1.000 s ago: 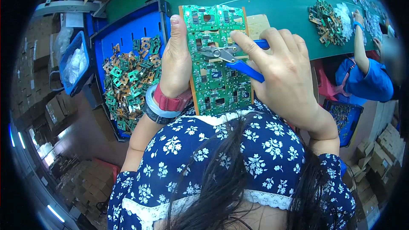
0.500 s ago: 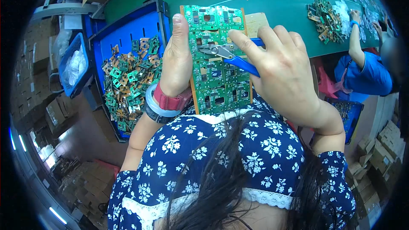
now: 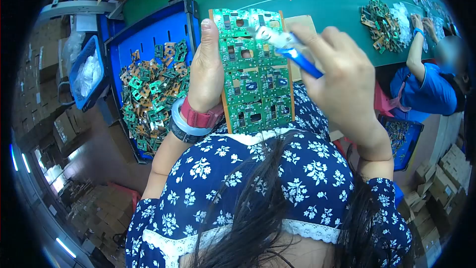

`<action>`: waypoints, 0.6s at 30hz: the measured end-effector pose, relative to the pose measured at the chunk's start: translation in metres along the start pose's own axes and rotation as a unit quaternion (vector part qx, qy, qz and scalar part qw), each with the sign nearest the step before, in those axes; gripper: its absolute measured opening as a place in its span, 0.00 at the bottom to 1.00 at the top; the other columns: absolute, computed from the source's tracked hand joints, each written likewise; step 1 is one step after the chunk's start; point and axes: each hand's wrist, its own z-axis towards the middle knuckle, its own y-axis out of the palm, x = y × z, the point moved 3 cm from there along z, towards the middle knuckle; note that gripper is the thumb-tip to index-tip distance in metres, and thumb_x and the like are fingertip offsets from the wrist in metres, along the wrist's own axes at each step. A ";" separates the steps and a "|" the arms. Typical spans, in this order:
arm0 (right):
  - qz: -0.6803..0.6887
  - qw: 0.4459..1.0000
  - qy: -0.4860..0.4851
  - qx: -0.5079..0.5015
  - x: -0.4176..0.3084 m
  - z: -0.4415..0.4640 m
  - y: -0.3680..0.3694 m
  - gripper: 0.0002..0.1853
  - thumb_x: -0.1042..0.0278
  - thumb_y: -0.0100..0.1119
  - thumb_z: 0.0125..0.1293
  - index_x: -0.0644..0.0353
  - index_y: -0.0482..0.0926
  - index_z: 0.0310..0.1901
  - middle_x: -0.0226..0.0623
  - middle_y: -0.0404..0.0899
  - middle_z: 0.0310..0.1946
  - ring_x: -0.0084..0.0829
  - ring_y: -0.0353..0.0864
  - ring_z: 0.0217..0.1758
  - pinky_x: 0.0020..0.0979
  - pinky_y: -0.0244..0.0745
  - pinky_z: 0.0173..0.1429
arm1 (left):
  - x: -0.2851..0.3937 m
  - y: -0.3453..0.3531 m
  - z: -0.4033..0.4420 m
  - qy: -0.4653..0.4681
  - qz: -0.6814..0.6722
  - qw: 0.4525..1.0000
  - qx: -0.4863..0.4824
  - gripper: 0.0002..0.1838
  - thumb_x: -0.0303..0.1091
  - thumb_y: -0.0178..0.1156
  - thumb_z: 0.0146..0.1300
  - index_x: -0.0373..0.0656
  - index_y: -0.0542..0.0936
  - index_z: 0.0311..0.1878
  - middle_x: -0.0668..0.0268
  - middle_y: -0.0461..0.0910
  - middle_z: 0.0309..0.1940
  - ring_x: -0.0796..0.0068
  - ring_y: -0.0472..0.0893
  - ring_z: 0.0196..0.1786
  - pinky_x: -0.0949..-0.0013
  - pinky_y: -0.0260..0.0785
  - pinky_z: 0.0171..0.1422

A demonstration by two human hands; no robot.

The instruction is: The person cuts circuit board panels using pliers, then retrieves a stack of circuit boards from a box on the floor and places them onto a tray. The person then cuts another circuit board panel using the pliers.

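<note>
A green circuit board panel (image 3: 243, 87) with brown side strips and several cut-outs is held up before my chest. My left hand (image 3: 206, 72) grips its left edge, thumb along the front and the other fingers hidden behind. In my right hand (image 3: 337, 72) is a pair of cutting pliers (image 3: 295, 55) with blue handles, blurred by motion. The jaws lie over the panel's upper right part; whether they touch it I cannot tell. Behind the panel's right edge, a piece of cardboard (image 3: 301, 23) shows on the green table.
On my left stands a blue crate (image 3: 144, 37) with a heap of small circuit boards (image 3: 151, 94). Beside it hangs a blue basket (image 3: 74, 89) with clear plastic bags. At right, a person in a blue shirt (image 3: 429, 89) works near another board pile (image 3: 379, 25) on the table (image 3: 322, 5).
The pliers and my right hand have moved up and right, from the panel's second row toward its top. My left hand and the panel stay almost where they were.
</note>
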 end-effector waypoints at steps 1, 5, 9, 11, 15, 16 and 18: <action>-0.004 0.999 0.020 0.024 0.005 0.001 -0.002 0.20 0.71 0.64 0.52 0.50 0.80 0.50 0.36 0.75 0.28 0.37 0.79 0.34 0.37 0.74 0.38 | 0.000 -0.001 0.000 0.003 -0.001 1.000 0.005 0.34 0.61 0.33 0.73 0.39 0.71 0.60 0.62 0.79 0.48 0.76 0.81 0.44 0.72 0.75 0.48; -0.069 0.990 0.125 -0.007 0.060 0.005 0.029 0.19 0.68 0.62 0.55 0.50 0.80 0.51 0.39 0.78 0.32 0.39 0.81 0.38 0.39 0.77 0.41 | -0.001 0.007 0.001 0.004 -0.026 1.000 0.011 0.33 0.59 0.32 0.75 0.39 0.71 0.59 0.64 0.79 0.46 0.78 0.80 0.42 0.73 0.75 0.46; -0.109 0.957 0.230 -0.142 0.141 -0.001 0.117 0.17 0.66 0.58 0.56 0.49 0.82 0.49 0.42 0.81 0.37 0.42 0.82 0.42 0.40 0.78 0.45 | 0.003 0.013 0.000 0.003 -0.054 0.998 0.028 0.31 0.56 0.33 0.76 0.39 0.72 0.59 0.65 0.79 0.45 0.79 0.79 0.40 0.73 0.75 0.45; -0.105 0.950 0.244 -0.167 0.160 -0.009 0.160 0.19 0.66 0.57 0.56 0.47 0.82 0.51 0.42 0.81 0.37 0.43 0.82 0.42 0.41 0.78 0.46 | 0.004 0.012 -0.001 0.008 -0.045 0.998 0.036 0.29 0.54 0.35 0.76 0.38 0.72 0.59 0.64 0.80 0.46 0.78 0.81 0.40 0.72 0.76 0.45; -0.180 0.930 0.219 -0.235 0.161 -0.014 0.182 0.15 0.68 0.58 0.55 0.48 0.85 0.44 0.44 0.82 0.38 0.42 0.82 0.44 0.40 0.77 0.46 | 0.002 0.005 -0.001 0.013 -0.043 0.999 0.030 0.27 0.52 0.37 0.76 0.38 0.72 0.59 0.65 0.80 0.46 0.78 0.81 0.41 0.72 0.76 0.45; -0.171 0.938 0.216 -0.210 0.155 -0.012 0.169 0.16 0.68 0.58 0.54 0.47 0.84 0.45 0.44 0.81 0.37 0.42 0.81 0.44 0.40 0.76 0.46 | 0.003 0.004 0.000 0.016 -0.044 0.998 0.035 0.27 0.52 0.37 0.76 0.38 0.72 0.59 0.65 0.80 0.46 0.78 0.81 0.41 0.72 0.76 0.45; -0.150 0.950 0.216 -0.168 0.137 -0.019 0.139 0.18 0.67 0.60 0.53 0.46 0.83 0.47 0.43 0.80 0.37 0.42 0.80 0.43 0.39 0.76 0.46 | 0.003 0.000 -0.002 0.004 -0.044 0.998 0.040 0.26 0.51 0.37 0.76 0.39 0.71 0.60 0.65 0.79 0.45 0.80 0.79 0.41 0.73 0.75 0.45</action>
